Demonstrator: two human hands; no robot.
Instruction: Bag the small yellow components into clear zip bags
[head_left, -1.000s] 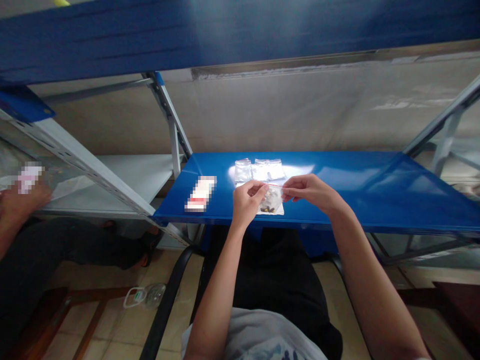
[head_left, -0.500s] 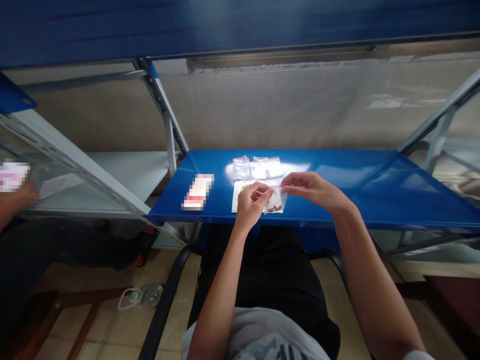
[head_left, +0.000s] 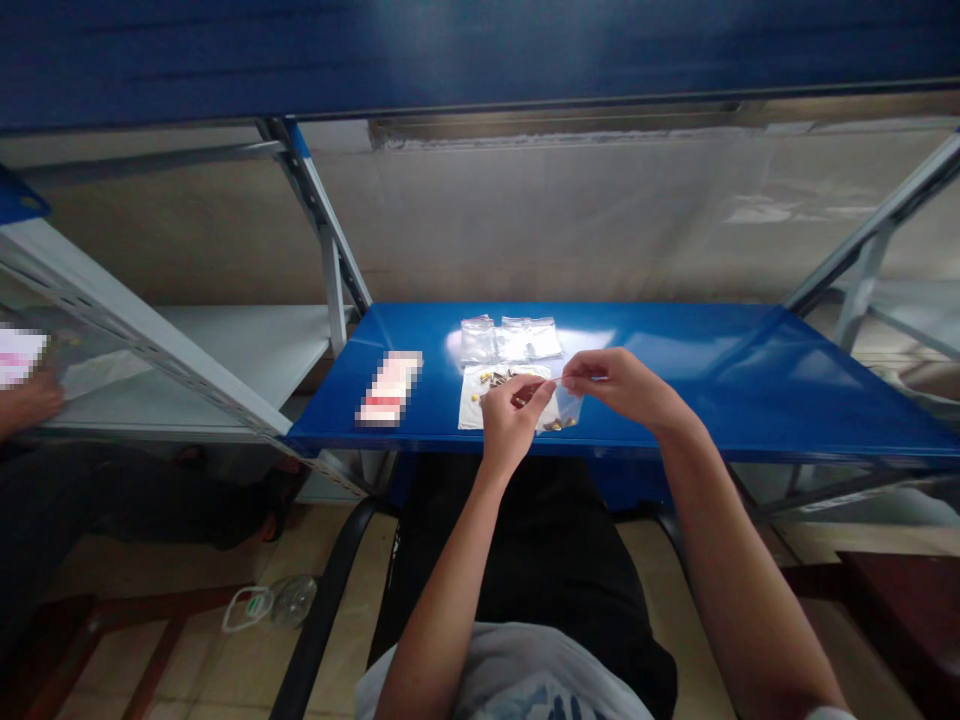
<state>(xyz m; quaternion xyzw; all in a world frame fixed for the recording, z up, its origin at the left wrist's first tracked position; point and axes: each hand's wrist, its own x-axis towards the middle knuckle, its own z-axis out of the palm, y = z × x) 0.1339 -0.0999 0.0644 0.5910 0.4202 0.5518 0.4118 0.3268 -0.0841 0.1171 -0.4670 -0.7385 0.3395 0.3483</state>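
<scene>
My left hand and my right hand pinch the top edge of a small transparent zip bag between their fingertips. The bag hangs just above the blue steel shelf, with small brass-coloured and dark pieces gathered in its bottom. Under my left hand lies a white sheet with several similar small pieces on it. Two transparent packets lie behind it.
A pixelated flat package lies left on the shelf. At far left, a co-worker's hand holds a blurred item. Grey shelf uprights stand either side. A bottle lies on the tiled floor below.
The view has drifted, shifting everything slightly left. The small bag now sits further right of the white sheet, exposing more of the sheet and its small pieces. Both hands keep hold of the bag.
</scene>
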